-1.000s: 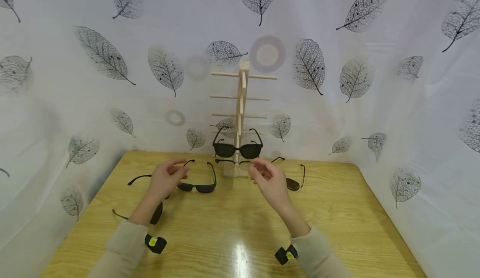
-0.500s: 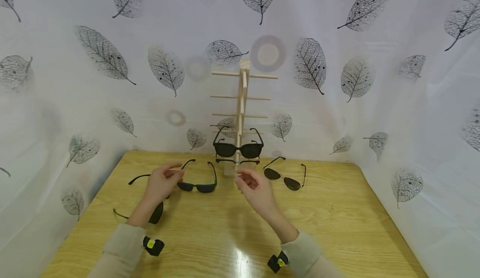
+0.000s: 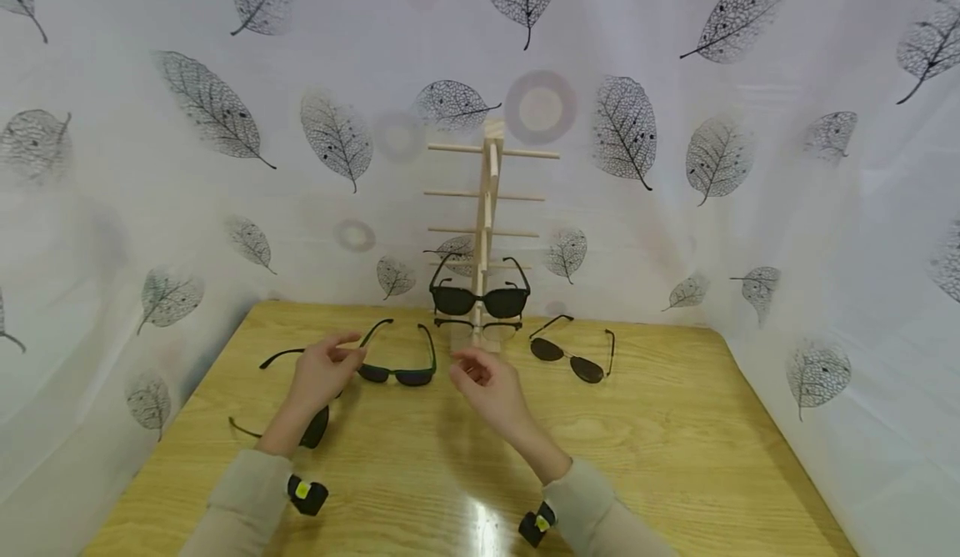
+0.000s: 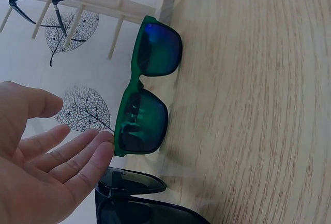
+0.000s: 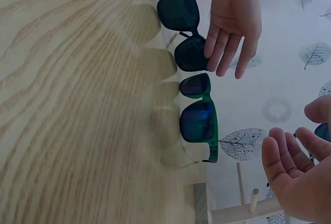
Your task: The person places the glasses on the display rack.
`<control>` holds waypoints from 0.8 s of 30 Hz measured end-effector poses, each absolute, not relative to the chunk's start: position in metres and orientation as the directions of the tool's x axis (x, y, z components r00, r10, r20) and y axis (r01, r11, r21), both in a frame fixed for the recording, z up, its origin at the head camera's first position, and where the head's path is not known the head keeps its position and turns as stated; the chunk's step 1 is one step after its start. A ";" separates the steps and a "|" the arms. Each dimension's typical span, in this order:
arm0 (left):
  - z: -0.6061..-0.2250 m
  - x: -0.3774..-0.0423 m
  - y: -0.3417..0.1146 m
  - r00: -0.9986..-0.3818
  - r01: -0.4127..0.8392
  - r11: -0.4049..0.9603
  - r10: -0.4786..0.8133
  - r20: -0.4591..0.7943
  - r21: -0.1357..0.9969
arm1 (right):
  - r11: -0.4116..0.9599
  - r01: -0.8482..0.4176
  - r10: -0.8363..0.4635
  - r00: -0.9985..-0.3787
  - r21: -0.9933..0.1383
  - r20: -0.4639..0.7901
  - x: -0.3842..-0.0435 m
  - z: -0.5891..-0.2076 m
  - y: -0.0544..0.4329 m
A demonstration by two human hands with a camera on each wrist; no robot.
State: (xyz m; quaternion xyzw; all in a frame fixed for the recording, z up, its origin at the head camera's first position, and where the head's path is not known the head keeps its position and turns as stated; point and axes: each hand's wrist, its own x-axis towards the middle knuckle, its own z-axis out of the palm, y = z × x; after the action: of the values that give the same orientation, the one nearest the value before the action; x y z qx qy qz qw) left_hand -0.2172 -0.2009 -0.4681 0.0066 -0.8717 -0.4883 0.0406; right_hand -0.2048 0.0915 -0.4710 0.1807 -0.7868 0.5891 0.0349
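My left hand (image 3: 322,369) hovers beside the left end of the green-framed sunglasses (image 3: 414,377), its fingers relaxed and holding nothing. In the left wrist view the fingertips overlap the edge of these sunglasses (image 4: 153,49); I cannot tell whether they touch. My right hand (image 3: 487,386) is in the air before the foot of the wooden glasses stand (image 3: 489,173), loosely bent and holding nothing. On the stand's lower pegs sit black sunglasses (image 3: 454,301), with clear-lensed glasses (image 3: 453,322) below them. The right wrist view also shows the right hand (image 5: 300,177) with nothing between fingers and thumb.
Aviator sunglasses (image 3: 587,368) lie right of the stand. Black sunglasses (image 3: 317,429) lie at the left, partly behind the left forearm. A black temple arm (image 3: 281,355) shows behind the left hand. Bare pegs (image 3: 528,154) stick out higher up. A leaf-print curtain (image 3: 337,136) surrounds the table.
My right hand has drawn away from the clear-lensed glasses on the stand, moving left and toward me, which uncovers the aviator sunglasses. My left hand has shifted slightly down and left.
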 end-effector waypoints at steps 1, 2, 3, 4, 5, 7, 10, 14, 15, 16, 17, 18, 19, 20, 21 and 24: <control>-0.468 -0.217 -0.201 -0.996 0.023 0.531 -0.056 0.062 0.847 | 0.241 -0.326 -0.243 -0.932 -0.914 0.268 -0.206 -0.472 0.090; -0.469 -0.217 -0.201 -0.996 0.018 0.539 -0.060 0.059 0.842 | 0.242 -0.326 -0.242 -0.932 -0.914 0.269 -0.206 -0.474 0.089; -0.468 -0.217 -0.201 -0.996 0.014 0.549 -0.063 0.058 0.836 | 0.247 -0.324 -0.241 -0.933 -0.913 0.266 -0.207 -0.475 0.088; -0.469 -0.216 -0.201 -0.996 0.010 0.559 -0.065 0.055 0.829 | 0.256 -0.321 -0.239 -0.935 -0.912 0.262 -0.209 -0.476 0.088; -0.468 -0.216 -0.201 -0.996 0.005 0.569 -0.067 0.053 0.823 | 0.262 -0.318 -0.238 -0.936 -0.911 0.258 -0.209 -0.478 0.087; -0.469 -0.215 -0.201 -0.996 -0.005 0.584 -0.071 0.045 0.812 | 0.274 -0.313 -0.238 -0.938 -0.909 0.251 -0.212 -0.482 0.086; -0.470 -0.214 -0.201 -0.997 -0.013 0.601 -0.068 0.035 0.799 | 0.293 -0.306 -0.235 -0.941 -0.906 0.242 -0.215 -0.487 0.084; -0.472 -0.215 -0.201 -0.997 -0.013 0.621 -0.065 0.035 0.783 | 0.312 -0.303 -0.240 -0.942 -0.900 0.234 -0.218 -0.492 0.082; -0.473 -0.215 -0.201 -0.997 -0.013 0.627 -0.065 0.035 0.779 | 0.317 -0.305 -0.244 -0.941 -0.898 0.233 -0.218 -0.493 0.082; -0.474 -0.216 -0.201 -0.997 -0.015 0.632 -0.065 0.034 0.775 | 0.322 -0.306 -0.249 -0.940 -0.896 0.232 -0.219 -0.494 0.082; -0.474 -0.217 -0.200 -0.997 -0.016 0.636 -0.065 0.033 0.771 | 0.328 -0.309 -0.253 -0.939 -0.893 0.232 -0.220 -0.495 0.081; -0.475 -0.217 -0.199 -0.997 -0.022 0.639 -0.066 0.027 0.769 | 0.331 -0.309 -0.256 -0.939 -0.892 0.230 -0.221 -0.497 0.081; -0.475 -0.218 -0.199 -0.997 -0.030 0.643 -0.068 0.019 0.766 | 0.338 -0.310 -0.259 -0.939 -0.889 0.229 -0.222 -0.498 0.080; -0.476 -0.219 -0.198 -0.998 -0.037 0.647 -0.070 0.010 0.761 | 0.343 -0.306 -0.260 -0.940 -0.888 0.223 -0.223 -0.500 0.079; -0.477 -0.220 -0.196 -0.998 -0.046 0.654 -0.070 0.000 0.755 | 0.345 -0.299 -0.261 -0.941 -0.889 0.215 -0.224 -0.501 0.079; -0.480 -0.221 -0.193 -0.997 -0.074 0.658 -0.075 -0.033 0.749 | 0.371 -0.287 -0.265 -0.944 -0.883 0.195 -0.227 -0.505 0.076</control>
State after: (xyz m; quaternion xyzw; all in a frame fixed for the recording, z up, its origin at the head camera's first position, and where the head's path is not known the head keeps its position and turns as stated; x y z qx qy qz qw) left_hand -0.2213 -0.1928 -0.4797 0.0408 -0.9106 -0.4113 0.0005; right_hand -0.2268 0.0756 -0.5053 0.1667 -0.8279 0.5355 0.0099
